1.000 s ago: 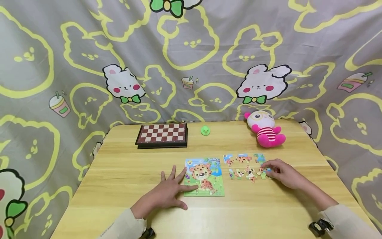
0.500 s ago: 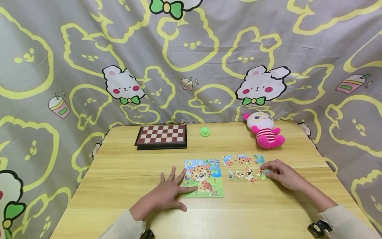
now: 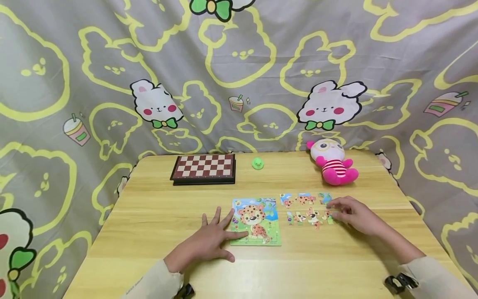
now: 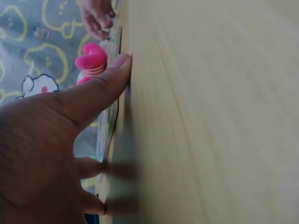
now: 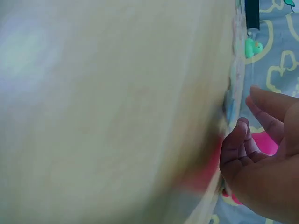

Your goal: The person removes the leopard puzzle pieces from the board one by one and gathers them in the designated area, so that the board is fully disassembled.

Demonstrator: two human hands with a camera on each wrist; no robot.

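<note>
My left hand [image 3: 209, 238] is spread flat on the table, its fingers at the left edge of a square leopard puzzle [image 3: 261, 220]. One of its fingertips lies on the picture. In the left wrist view the thumb [image 4: 100, 91] is straight, near the tabletop. Right of the board are loose puzzle pieces in two rows, among them a spotted piece [image 3: 312, 216] and a tree-leaf piece [image 3: 324, 198]. My right hand [image 3: 356, 216] is at the right end of these rows. The right wrist view shows a gap between its finger and thumb [image 5: 233, 140], with nothing held.
At the back left of the wooden table [image 3: 149, 232] is a folded chessboard box [image 3: 203, 168]. A small green duck toy [image 3: 257, 163] stands beside it, and a pink-and-white plush toy [image 3: 332, 162] sits at the back right. A patterned curtain [image 3: 209, 137] hangs behind the table.
The fingers of my right hand have moved slightly at the right end of the pieces. My left hand keeps its place on the board.
</note>
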